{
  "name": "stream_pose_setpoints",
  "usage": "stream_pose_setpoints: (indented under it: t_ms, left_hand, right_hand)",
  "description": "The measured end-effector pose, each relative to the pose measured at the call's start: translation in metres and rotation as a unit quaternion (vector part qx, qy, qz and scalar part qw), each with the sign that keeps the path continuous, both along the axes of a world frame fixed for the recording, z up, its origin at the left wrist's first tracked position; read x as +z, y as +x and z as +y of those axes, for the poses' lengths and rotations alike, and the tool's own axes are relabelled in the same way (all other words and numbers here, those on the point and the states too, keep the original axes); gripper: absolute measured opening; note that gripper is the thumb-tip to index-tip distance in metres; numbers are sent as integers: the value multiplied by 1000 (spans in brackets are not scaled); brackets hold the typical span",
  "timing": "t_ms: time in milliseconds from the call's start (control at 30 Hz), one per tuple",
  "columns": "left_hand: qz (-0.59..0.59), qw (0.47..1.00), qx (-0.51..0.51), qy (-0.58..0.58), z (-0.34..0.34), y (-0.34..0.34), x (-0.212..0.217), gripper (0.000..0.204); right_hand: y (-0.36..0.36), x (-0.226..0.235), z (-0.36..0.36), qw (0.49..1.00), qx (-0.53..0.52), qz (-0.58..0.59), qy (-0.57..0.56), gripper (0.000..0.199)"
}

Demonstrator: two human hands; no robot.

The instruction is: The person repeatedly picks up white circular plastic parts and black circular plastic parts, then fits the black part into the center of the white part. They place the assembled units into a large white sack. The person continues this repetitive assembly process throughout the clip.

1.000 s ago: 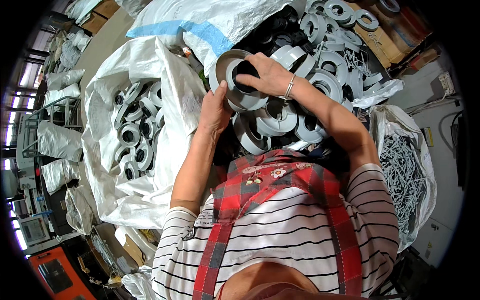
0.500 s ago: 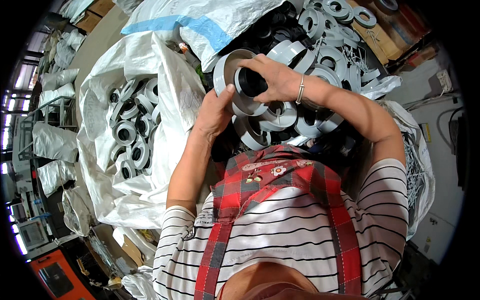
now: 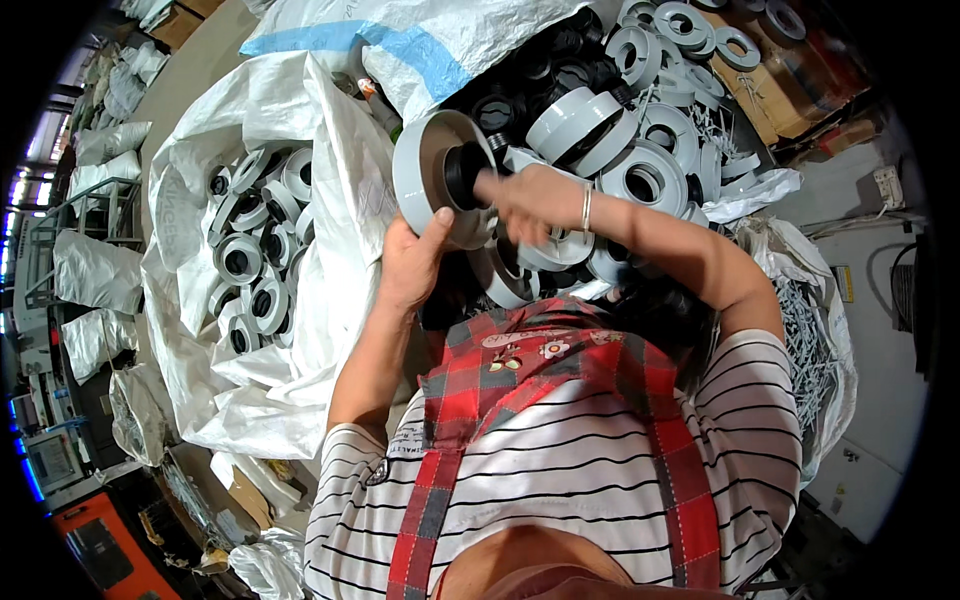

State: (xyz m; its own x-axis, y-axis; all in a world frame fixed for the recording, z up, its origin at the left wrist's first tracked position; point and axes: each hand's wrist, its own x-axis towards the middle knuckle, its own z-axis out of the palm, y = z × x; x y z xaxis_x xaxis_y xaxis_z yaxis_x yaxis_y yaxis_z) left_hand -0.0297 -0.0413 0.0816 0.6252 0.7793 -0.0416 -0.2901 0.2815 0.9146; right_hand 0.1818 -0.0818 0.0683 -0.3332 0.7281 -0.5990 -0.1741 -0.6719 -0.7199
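Observation:
My left hand (image 3: 410,262) grips the lower rim of a wide grey plastic ring (image 3: 412,175), thumb on the near edge. The ring is tilted, its hollow side facing right. In its middle sits a round black insert (image 3: 462,176). My right hand (image 3: 540,202), smeared by motion, is at the right of the ring with its fingertips by the black insert; whether they pinch it is unclear. Just below and right of my hands lie loose grey rings (image 3: 500,272). Two larger grey rings (image 3: 570,118) rest behind my right hand.
At the left stands an open white sack (image 3: 345,190) holding several grey rings with black centres (image 3: 238,260). Black round parts (image 3: 495,112) and grey rings (image 3: 640,175) are heaped ahead. A blue-striped sack (image 3: 430,50), cardboard box (image 3: 765,95) and bag of thin grey strips (image 3: 810,345) surround the heap.
The grey ring has shifted left and turned more onto its side. My right hand has left the ring's rim and moved down to beside the black insert.

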Motion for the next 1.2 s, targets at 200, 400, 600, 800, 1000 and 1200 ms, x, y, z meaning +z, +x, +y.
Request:
stream_pose_setpoints:
  t_ms: [200,400,600,800,1000,1200]
  left_hand:
    - [190,957,43,214,15,-33,-20,44]
    - [284,806,275,439,68,-24,18,84]
    - [182,977,-74,85,80,81,-38,41]
    - [434,887,-143,-64,107,181,-101,63]
    - [491,841,-215,-77,125,220,-120,32]
    - [387,865,-236,-217,125,210,-147,15]
  right_hand:
    - [-13,14,25,999,-20,20,18,80]
    - [111,-35,133,622,77,-712,317,27]
    - [179,-97,151,615,326,-688,205,30]
    - [164,-40,100,704,-17,-665,250,41]
    - [165,-37,52,766,-154,-575,242,62]
    - [161,-27,27,891,-319,-277,166,39]
